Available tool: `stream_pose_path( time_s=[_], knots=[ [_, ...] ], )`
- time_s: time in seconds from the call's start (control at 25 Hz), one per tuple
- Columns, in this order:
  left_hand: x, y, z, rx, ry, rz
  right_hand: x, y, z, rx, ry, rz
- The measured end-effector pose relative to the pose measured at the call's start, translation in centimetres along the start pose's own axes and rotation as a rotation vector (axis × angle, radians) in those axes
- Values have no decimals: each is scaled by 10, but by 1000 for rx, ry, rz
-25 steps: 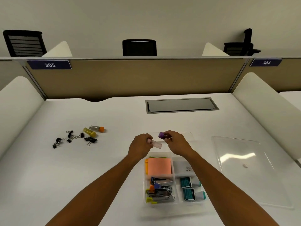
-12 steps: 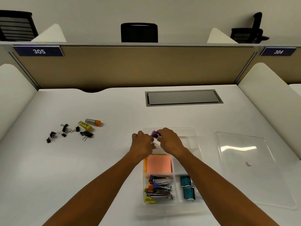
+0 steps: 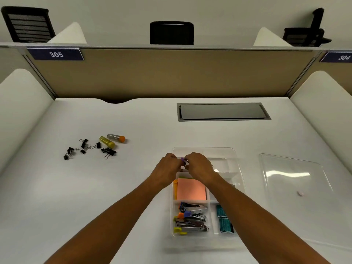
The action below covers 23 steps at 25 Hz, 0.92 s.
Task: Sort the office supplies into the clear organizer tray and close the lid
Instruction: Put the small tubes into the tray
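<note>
Both hands meet over the far left part of the clear organizer tray [image 3: 239, 168], fingers curled together around a small purple-capped tube [image 3: 183, 160]. The left hand [image 3: 167, 168] pinches it from the left and the right hand [image 3: 198, 166] from the right, so each grip is clamped on that one piece; only the purple end shows between the fingertips, and the rest is hidden.

Under the wrists, the tray's middle left compartment holds a salmon sticky-note pad [image 3: 191, 189] with orange and green edges peeking out beside it. Nearer, the left compartment is filled with several staplers [image 3: 192, 218] in blue, orange, purple and yellow trim. To their right lie two teal staple boxes [image 3: 224, 220], one nearer than the other. The far right compartments look clear, though glare makes that hard to judge.

Right of the tray, just apart from it, the clear lid [image 3: 297, 183] lies flat on the white bench [image 3: 95, 187].

Far to the left, well apart from the tray, black binder clips [image 3: 89, 149] are scattered beside a yellow tube [image 3: 107, 142] and an orange-capped tube [image 3: 116, 138].
</note>
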<state>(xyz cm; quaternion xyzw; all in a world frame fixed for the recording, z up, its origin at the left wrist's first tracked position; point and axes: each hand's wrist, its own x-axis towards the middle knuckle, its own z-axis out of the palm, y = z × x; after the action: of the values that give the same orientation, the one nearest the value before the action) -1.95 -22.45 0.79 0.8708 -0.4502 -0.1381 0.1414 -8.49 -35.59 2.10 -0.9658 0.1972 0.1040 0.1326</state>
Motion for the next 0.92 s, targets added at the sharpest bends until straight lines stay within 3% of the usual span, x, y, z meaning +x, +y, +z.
stream_pose_path(
  time_s=[0.2,0.48,0.68,0.92],
  knots=[
    [-5,0,-4,-88,43,6,0,-5,5,-34,9,-35],
    [-17,-17,-1,-166,111,-38,-1,-14,-3,10,-169,-174],
    [-27,-26,-5,-161,151,-5,-6,-20,2,26,-167,-179],
    [-62,-44,-8,-200,395,-13,-11,-35,-2,216,-80,-198]
  ],
)
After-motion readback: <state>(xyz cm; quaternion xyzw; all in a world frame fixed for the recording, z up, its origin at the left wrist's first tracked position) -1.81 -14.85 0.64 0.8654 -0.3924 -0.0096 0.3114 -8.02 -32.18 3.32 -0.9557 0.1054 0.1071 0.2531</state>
